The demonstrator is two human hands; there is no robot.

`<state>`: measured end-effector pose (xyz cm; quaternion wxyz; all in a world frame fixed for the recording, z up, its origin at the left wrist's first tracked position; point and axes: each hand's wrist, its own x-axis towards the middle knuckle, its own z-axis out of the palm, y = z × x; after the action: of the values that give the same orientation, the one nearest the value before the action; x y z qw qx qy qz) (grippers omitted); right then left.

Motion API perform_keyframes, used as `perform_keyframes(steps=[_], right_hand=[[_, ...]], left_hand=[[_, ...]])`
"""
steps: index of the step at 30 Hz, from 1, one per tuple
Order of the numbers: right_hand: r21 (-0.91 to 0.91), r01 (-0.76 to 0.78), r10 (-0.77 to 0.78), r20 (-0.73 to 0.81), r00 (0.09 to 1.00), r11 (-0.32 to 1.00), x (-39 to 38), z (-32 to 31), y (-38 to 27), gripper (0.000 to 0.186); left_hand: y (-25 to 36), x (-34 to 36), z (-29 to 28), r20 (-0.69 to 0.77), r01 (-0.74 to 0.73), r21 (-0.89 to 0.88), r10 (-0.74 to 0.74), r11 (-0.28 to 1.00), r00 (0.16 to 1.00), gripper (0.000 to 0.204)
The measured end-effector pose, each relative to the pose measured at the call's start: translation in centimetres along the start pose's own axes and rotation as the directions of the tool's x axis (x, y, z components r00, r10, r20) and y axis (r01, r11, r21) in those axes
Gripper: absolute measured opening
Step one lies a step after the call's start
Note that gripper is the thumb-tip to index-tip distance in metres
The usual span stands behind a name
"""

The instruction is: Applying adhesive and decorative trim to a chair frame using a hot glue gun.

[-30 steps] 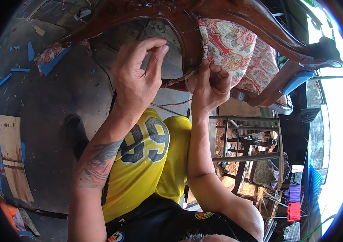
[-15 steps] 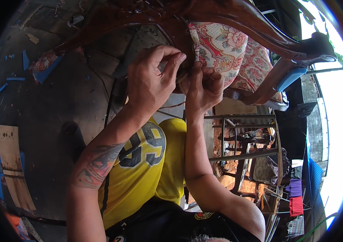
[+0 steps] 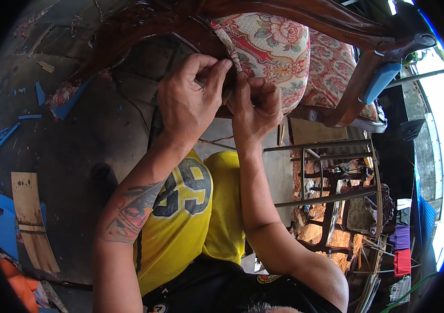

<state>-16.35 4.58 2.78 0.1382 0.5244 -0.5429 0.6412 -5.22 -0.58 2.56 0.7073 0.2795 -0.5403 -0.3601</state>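
Floral upholstery fabric (image 3: 279,47) in cream, red and green covers the seat of a carved dark wooden chair (image 3: 290,10) in front of me. Its left edge ends in a folded strip. My left hand (image 3: 190,96) is closed, thumb and forefinger pinched right beside that strip; whatever sits between them is too small to make out. Just to its right, my right hand (image 3: 257,107) pinches the lower end of the strip between thumb and curled fingers. Both hands nearly touch, and they hide part of the seat's edge.
Blue foam scraps (image 3: 3,208) and a wooden board (image 3: 29,219) lie on the dark floor at left. A blue pad (image 3: 382,83) is fixed on the chair's right-hand wood. Beyond my right arm stands a metal frame (image 3: 331,198), with wooden chair parts behind it.
The view has shifted and turned slightly, so the chair appears farther left and higher. Both hands keep their pinch at the fabric's edge, with only slight finger movement.
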Motion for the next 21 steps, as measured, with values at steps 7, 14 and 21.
perform_keyframes(steps=[7, 14, 21], right_hand=[[0.010, -0.001, 0.001, 0.001, 1.000, 1.000, 0.1, 0.0, -0.4, 0.017], [0.011, -0.050, 0.050, 0.024, 0.998, 0.999, 0.4, -0.4, -1.0, 0.016], [0.052, 0.016, -0.017, 0.014, 1.000, 0.998, 0.5, -0.4, -0.6, 0.014]], left_hand=[[0.1, -0.3, -0.4, 0.019, 0.019, 0.045, -0.020, 0.999, 1.000, 0.009], [-0.2, -1.4, -1.6, -0.046, -0.257, 0.109, 0.263, 0.960, 0.964, 0.008], [0.1, -2.0, -4.0, -0.061, 0.138, -0.083, -0.143, 0.987, 0.988, 0.028]])
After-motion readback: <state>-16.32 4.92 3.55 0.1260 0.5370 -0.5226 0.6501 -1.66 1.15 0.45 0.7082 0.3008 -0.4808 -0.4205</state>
